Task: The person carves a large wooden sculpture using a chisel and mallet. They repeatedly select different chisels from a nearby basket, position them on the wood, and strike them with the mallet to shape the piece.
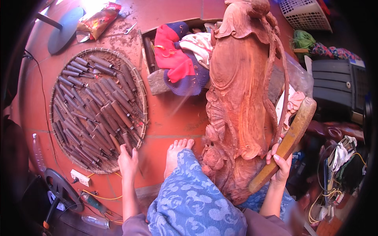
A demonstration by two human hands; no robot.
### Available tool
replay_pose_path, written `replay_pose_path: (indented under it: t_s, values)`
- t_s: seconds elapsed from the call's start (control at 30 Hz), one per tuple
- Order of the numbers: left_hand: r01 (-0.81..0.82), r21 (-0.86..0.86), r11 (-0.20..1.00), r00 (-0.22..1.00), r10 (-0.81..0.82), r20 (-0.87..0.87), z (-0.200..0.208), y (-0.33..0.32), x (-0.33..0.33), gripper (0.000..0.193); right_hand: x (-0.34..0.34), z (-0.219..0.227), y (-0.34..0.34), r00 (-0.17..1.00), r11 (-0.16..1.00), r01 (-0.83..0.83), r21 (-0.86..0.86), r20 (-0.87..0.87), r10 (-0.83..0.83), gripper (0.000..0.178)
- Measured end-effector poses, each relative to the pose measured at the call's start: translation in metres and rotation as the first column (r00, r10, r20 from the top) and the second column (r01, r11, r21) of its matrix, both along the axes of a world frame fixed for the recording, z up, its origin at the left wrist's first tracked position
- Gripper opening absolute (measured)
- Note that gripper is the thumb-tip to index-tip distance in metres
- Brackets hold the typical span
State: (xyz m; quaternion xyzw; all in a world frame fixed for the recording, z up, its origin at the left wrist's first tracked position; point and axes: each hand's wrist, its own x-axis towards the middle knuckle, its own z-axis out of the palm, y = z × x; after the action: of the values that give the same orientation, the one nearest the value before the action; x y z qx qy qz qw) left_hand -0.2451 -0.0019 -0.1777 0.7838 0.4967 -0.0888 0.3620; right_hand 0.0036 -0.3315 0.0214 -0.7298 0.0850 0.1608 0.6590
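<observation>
My right hand (280, 163) is wrapped round a long, flat-sided wooden mallet (293, 135), worn yellow-brown, held slantwise beside the carving. My left hand (128, 162) is at the near right rim of a round woven tray (146, 100), its fingers closed round the dark handle of a carving chisel (126, 139); the blade is hard to make out. Several more chisels (100, 106) with brown wooden handles lie packed in the tray among wood dust. In front of me a reddish wooden statue (238, 90) in flowing robes leans away, its lower end near my lap.
Behind the statue, a wooden box (157, 82) holds red and blue cloths (175, 51). A power strip (80, 177) and cables lie below the tray. At right stand a dark plastic case (334, 80) and a white basket (305, 15). My bare foot (179, 151) rests between tray and statue.
</observation>
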Motion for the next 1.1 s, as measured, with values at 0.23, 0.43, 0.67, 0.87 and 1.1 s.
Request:
replay_pose_path:
  t_s: [0.23,0.43,0.67,0.87,1.1]
  values:
    - [-0.007,0.009,1.0,0.997,0.007,-0.078,0.006,-0.002,-0.008,0.042,-0.007,-0.006,-0.007,0.999,0.999,-0.039,0.001,0.016,0.039,0.074]
    - [-0.139,0.115,0.984,0.99,0.138,0.012,0.001,0.014,0.001,0.042,-0.01,-0.007,-0.013,0.998,0.997,-0.065,0.034,0.027,0.064,0.074]
    - [-0.183,0.156,0.971,0.983,0.177,0.049,-0.006,0.031,0.001,0.041,-0.002,-0.005,-0.002,0.999,0.998,-0.048,0.037,0.001,0.048,0.076]
    - [-0.178,0.203,0.963,0.979,0.152,0.136,-0.004,0.037,0.016,0.037,-0.001,-0.003,-0.003,0.999,0.998,-0.049,0.032,-0.002,0.049,0.076]
    - [-0.207,0.14,0.968,0.977,0.198,0.076,-0.008,0.019,0.002,0.036,-0.001,-0.003,-0.002,0.998,0.998,-0.066,0.017,0.017,0.065,0.077]
